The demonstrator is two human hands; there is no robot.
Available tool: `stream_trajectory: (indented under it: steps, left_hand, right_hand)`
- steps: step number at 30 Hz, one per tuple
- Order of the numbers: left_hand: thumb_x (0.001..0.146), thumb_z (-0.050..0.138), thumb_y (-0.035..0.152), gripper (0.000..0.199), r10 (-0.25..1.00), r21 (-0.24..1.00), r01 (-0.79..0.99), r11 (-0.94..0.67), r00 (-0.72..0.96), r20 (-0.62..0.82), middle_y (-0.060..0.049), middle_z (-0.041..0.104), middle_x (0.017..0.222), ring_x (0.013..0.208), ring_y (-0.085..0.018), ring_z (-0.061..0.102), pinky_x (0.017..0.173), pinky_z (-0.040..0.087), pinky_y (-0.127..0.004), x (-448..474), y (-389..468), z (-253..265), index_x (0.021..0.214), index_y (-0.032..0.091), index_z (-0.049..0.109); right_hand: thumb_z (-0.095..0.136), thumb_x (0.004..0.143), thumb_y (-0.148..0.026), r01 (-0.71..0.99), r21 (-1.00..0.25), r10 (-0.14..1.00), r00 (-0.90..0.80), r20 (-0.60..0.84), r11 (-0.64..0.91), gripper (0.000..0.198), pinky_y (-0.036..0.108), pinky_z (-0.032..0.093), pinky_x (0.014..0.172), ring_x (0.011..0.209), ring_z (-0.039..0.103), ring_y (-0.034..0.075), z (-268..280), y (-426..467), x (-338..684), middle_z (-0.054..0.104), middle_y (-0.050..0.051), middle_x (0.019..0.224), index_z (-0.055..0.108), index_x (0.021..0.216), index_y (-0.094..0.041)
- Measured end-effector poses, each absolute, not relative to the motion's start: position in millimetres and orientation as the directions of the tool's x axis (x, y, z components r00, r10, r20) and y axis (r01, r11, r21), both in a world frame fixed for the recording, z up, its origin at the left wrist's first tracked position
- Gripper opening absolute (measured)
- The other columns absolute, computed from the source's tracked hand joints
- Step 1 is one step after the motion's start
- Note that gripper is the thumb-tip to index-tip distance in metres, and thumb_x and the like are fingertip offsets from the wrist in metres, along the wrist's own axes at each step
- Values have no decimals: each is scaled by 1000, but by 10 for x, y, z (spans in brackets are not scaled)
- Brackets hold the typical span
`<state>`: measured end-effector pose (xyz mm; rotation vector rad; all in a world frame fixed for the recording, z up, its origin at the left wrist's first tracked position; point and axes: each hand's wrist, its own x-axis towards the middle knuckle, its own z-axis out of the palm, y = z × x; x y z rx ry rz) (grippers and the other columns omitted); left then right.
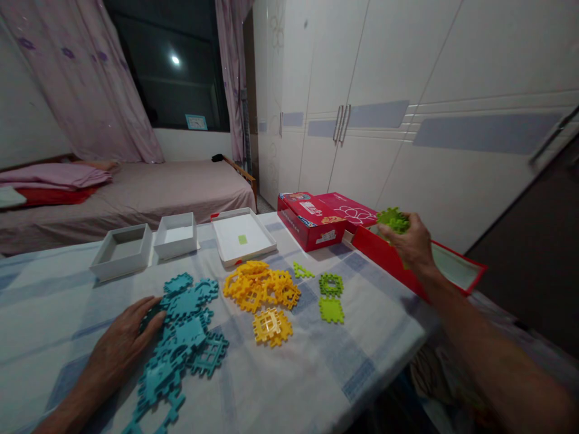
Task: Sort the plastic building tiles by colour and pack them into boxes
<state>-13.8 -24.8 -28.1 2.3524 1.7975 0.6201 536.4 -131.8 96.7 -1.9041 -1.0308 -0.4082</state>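
Note:
My right hand (417, 246) is raised at the right, above the edge of a red open box (384, 256). It grips a bunch of green interlocking plastic pieces (394, 220). On the left, my left hand (122, 337) rests on the table against a heap of teal interlocking pieces (187, 331), fingers loosely extended and touching its edge. A pile of yellow interlocking pieces (260, 286) lies in the middle, with a few more yellow pieces (272, 327) in front. To their right are a green square frame (331, 284), a flat green square (332, 310) and a green triangle (302, 271).
Two white trays (122, 253) (175, 235) and a shallow white lid (244, 235) stand along the back of the cloth-covered table (312, 374). A red printed box (310, 220) sits at the back right. Beyond are a bed (181, 184) and a white wardrobe (362, 72).

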Motion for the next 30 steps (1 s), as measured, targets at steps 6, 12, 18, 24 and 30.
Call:
stream_trajectory:
  steps: [6, 12, 18, 24, 30]
  left_hand:
    - [79, 29, 58, 68, 938, 335, 893, -299, 210, 277, -19, 59, 125, 118, -29, 55, 104, 39, -45, -149, -222, -336, 114, 7, 59]
    - [79, 30, 59, 68, 938, 349, 888, -300, 208, 279, -17, 59, 125, 117, -28, 55, 104, 40, -45, -185, -209, -402, 115, 9, 58]
    - [79, 29, 58, 69, 938, 333, 893, -302, 215, 272, -18, 58, 126, 118, -29, 54, 106, 37, -46, -184, -204, -385, 116, 8, 57]
    - [80, 30, 58, 67, 932, 338, 886, -318, 226, 285, -18, 58, 125, 118, -28, 54, 105, 39, -44, -179, -213, -376, 116, 7, 57]
    - [80, 30, 58, 68, 939, 365, 880, -305, 213, 270, -18, 57, 126, 120, -29, 52, 106, 37, -45, -164, -246, -354, 117, 7, 56]
  right_hand:
    - [43, 76, -63, 713, -458, 515, 701, 493, -531, 72, 40, 42, 76, 95, 58, 30, 954, -1239, 6380, 59, 23, 99, 53, 110, -1]
    - [53, 77, -55, 813, -391, 546, 580, 605, -431, 54, 54, 39, 88, 110, 49, 38, 672, -1274, 6108, 54, 23, 114, 58, 108, -11]
    - [49, 85, -46, 935, -351, 933, 90, 350, 41, 38, 36, 44, 90, 102, 57, 23, 298, -1343, 5029, 62, 11, 110, 61, 107, -18]
    - [62, 74, -44, 948, -311, 991, 97, 94, -64, 47, 39, 42, 85, 100, 54, 27, 74, -1376, 4655, 59, 13, 105, 61, 111, -15]
    - [57, 73, -42, 870, -479, 980, 179, 85, -117, 27, 32, 42, 70, 79, 53, 21, 146, -1373, 4743, 55, 5, 80, 59, 77, -16]
